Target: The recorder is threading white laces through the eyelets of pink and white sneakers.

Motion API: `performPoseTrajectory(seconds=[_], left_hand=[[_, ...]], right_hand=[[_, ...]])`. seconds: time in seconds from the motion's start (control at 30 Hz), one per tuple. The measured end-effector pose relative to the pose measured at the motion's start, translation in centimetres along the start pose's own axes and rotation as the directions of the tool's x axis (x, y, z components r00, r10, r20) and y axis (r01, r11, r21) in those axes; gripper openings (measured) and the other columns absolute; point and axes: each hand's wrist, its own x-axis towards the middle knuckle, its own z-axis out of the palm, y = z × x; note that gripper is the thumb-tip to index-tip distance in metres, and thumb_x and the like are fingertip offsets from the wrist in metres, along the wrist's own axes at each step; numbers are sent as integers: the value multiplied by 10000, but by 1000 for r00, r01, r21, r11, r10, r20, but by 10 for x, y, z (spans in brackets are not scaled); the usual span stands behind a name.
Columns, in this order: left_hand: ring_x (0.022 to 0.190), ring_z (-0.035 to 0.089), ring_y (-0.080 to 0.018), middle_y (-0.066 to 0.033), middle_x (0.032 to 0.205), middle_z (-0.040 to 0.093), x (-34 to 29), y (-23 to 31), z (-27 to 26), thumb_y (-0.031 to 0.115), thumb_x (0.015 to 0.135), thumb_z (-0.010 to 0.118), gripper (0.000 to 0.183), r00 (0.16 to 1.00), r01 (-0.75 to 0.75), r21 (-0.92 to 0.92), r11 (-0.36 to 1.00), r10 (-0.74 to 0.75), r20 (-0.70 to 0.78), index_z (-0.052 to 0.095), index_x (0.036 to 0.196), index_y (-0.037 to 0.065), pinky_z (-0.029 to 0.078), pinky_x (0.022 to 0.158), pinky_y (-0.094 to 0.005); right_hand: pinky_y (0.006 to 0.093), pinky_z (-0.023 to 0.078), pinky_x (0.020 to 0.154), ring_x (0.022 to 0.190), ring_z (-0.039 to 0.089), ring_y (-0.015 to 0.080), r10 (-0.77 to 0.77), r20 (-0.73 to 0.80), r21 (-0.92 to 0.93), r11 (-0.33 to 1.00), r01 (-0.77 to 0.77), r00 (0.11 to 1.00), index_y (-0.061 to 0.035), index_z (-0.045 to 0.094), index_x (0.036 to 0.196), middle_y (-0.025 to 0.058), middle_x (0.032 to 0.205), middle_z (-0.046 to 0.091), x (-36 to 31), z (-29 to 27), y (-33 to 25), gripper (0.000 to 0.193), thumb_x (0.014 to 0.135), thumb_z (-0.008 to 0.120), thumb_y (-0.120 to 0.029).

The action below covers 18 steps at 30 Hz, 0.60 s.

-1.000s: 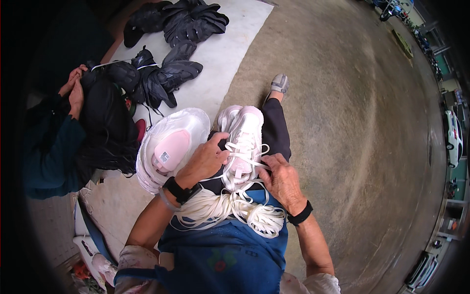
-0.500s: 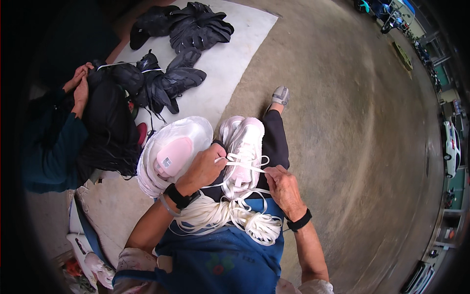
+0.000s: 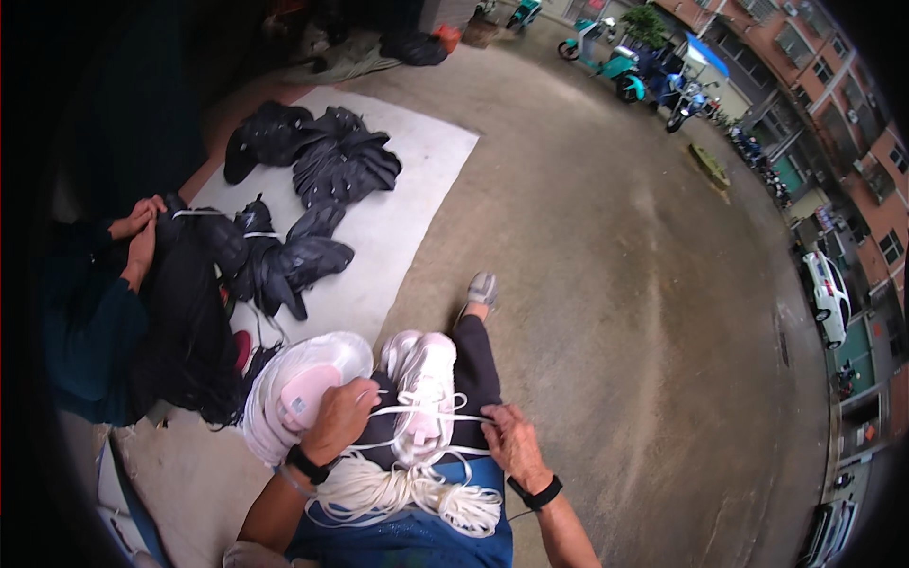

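A pair of white-and-pink sneakers point(image 3: 428, 374) rests across my lap, toes pointing away. White laces cross the nearer shoe and stretch out to both sides. My left hand point(image 3: 343, 417) is closed on a shoelace left of the shoe, a short lace end sticking out of the fingertips. To the right of the shoe, my right hand point(image 3: 514, 443) pinches the shoelace point(image 3: 471, 417) between thumb and fingers. Closer to me, a loose bundle of white laces point(image 3: 379, 488) lies on my blue apron point(image 3: 407, 544). Beside my left hand sits a stack of white shoes with pink insoles point(image 3: 275, 426).
Several black shoes point(image 3: 346, 161) lie on a white sheet point(image 3: 426, 180) at the far left. A co-worker's hands point(image 3: 140, 232) hold a lace by black shoes. Concrete floor point(image 3: 587, 284) stretches right, toward a parked white car point(image 3: 826, 298) and scooters point(image 3: 620, 71).
The view has tilted up, so everything sits lower in the picture. My hands have drawn slightly farther apart on either side of the shoe, with the lace still between them.
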Motion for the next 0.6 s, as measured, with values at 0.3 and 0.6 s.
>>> performPoseTrajectory(seconds=[0.3, 0.6], left_hand=[[643, 523, -76, 5, 742, 576, -24, 17, -35, 99, 909, 561, 97, 980, 195, -362, 912, -192, 46, 604, 942, 19, 423, 574, -236], [748, 634, -287, -189, 809, 621, -28, 10, 13, 96, 878, 559, 114, 972, 98, -23, 995, -90, 216, 575, 926, -6, 484, 660, -347]], right_hand=[[358, 512, 714, 771, 646, 304, 109, 18, 145, 983, -110, 994, 38, 638, 949, 194, 871, 646, -6, -10, -2, 124, 848, 602, -24], [342, 497, 641, 693, 619, 252, 151, 82, 80, 984, -157, 985, 15, 671, 930, 147, 801, 635, -15, -8, 3, 119, 816, 639, 0]])
